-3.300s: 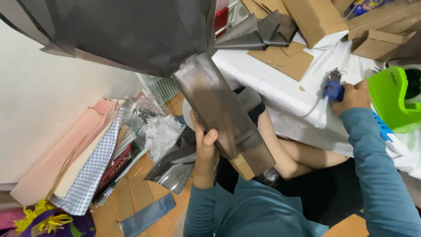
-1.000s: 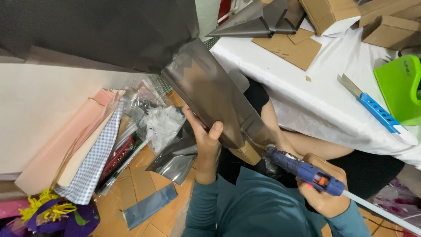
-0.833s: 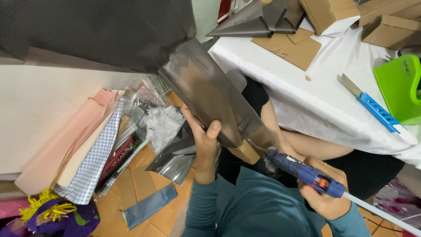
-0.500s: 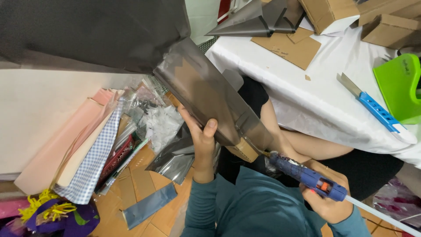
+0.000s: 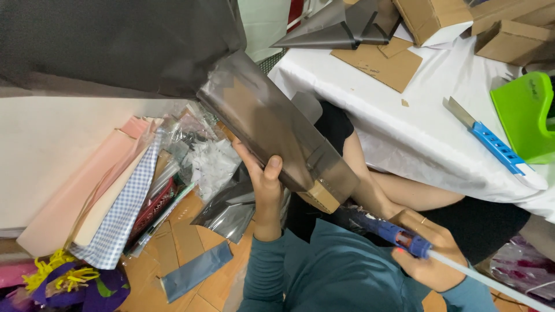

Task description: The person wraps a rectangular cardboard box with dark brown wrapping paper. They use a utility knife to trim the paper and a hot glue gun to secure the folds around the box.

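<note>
Head view showed us a long cardboard box wrapped in dark translucent film (image 5: 272,130), slanting from eleven o'clock down to five o'clock at the middle of the frame. Our left hand (image 5: 267,184) gripped its lower edge, thumb up on the face. Our right hand (image 5: 429,249) was closed around a blue glue gun (image 5: 388,230), its nozzle just beside the box's bare cardboard end. We judged the box light and fairly stiff but the film slick, so a hold along the edges seemed surest. At two o'clock a table under a white cloth (image 5: 404,144) bore a blue utility knife (image 5: 490,145), a green tape dispenser (image 5: 526,115) and cardboard pieces (image 5: 378,60). At eight o'clock, folded papers and fabrics (image 5: 110,202) lay on the tiled floor (image 5: 219,283).
</note>
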